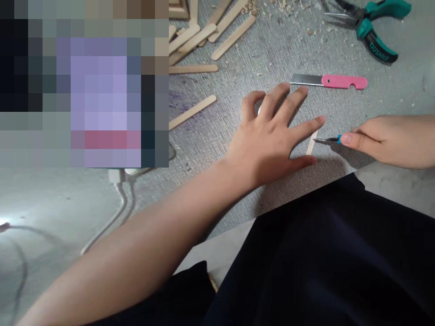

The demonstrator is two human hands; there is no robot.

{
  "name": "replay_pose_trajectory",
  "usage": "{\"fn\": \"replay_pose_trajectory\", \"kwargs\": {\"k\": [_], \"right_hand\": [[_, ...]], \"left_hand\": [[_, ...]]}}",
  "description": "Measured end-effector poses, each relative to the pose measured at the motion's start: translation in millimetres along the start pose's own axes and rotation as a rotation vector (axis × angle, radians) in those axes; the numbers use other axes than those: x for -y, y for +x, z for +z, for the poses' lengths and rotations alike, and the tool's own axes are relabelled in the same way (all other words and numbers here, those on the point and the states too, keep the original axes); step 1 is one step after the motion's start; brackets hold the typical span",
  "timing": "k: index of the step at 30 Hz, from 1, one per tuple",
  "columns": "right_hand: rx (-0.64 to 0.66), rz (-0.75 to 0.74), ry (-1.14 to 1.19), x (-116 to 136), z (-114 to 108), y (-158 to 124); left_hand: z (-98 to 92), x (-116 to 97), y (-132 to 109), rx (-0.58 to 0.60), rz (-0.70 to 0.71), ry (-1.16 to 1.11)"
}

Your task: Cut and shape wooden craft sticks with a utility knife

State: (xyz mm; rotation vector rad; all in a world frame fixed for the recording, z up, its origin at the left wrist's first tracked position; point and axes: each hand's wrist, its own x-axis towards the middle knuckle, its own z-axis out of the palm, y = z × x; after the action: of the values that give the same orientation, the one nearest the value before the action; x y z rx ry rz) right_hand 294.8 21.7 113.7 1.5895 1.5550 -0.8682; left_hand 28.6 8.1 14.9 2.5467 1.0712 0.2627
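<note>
My left hand lies spread on a grey textured mat. Its index fingertip and thumb tip rest at opposite ends of a short piece of pale wooden stick, pressing it flat. In my right hand is a slim craft knife with a blue part at the front of the handle. The knife's dark pointed blade touches the stick piece between my left thumb and index finger. Most of the handle is hidden in my closed fingers. Something small and white shows under my left hand, too covered to name.
Beyond my left fingertips lies a pink-handled folding knife, blade out. Green-and-black pliers lie at the far right. Several wooden craft sticks and shavings are at the back. A white cable runs at left. Blurred blocks cover the upper left.
</note>
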Motion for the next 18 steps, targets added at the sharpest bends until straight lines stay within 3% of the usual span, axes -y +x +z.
{"fn": "replay_pose_trajectory", "kwargs": {"k": [9, 18], "right_hand": [[0.028, 0.168, -0.239, 27.6, -16.6, -7.0], [0.038, 0.178, -0.288, 27.2, -21.1, -3.8]], "left_hand": [[9.7, 0.4, 2.1, -0.095, 0.02, -0.1], [13.2, 0.6, 5.6, -0.115, 0.013, -0.16]]}}
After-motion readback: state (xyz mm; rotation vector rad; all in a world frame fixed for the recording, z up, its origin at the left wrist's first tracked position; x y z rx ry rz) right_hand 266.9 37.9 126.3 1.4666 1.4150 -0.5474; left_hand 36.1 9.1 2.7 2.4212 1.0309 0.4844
